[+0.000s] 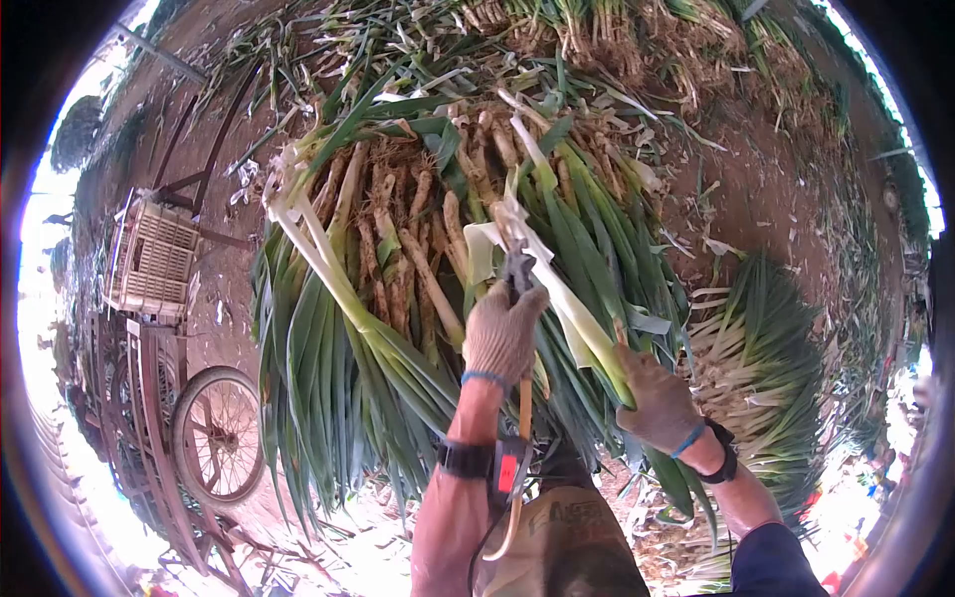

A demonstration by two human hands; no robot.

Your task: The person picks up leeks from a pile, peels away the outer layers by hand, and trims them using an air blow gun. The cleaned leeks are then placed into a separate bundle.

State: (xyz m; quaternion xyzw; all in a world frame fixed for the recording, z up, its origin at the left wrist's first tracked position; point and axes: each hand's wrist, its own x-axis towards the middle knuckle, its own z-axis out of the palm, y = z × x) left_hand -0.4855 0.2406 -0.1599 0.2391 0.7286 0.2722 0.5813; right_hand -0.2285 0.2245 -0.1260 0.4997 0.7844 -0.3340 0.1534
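Note:
A leek (569,298) slants between my two gloved hands, its pale stalk up and to the left, its green part down at the right. My right hand (660,403) is closed round the green part. At the stalk's upper end, my left hand (505,328) has its dark-stained fingertips closed on a loose outer leaf (481,249) that folds away from the stalk. Below both hands lies a big heap of leeks (338,338), many with brown, soil-covered stalks. A cleaner, pale leek (323,261) rests across the heap at its left.
To the right lies a row of leeks with white stalks (746,368). More rooted bunches (607,40) and leaf scraps cover the soil at the far side. A cart wheel (219,436) and a pale slatted crate (154,254) stand at the left.

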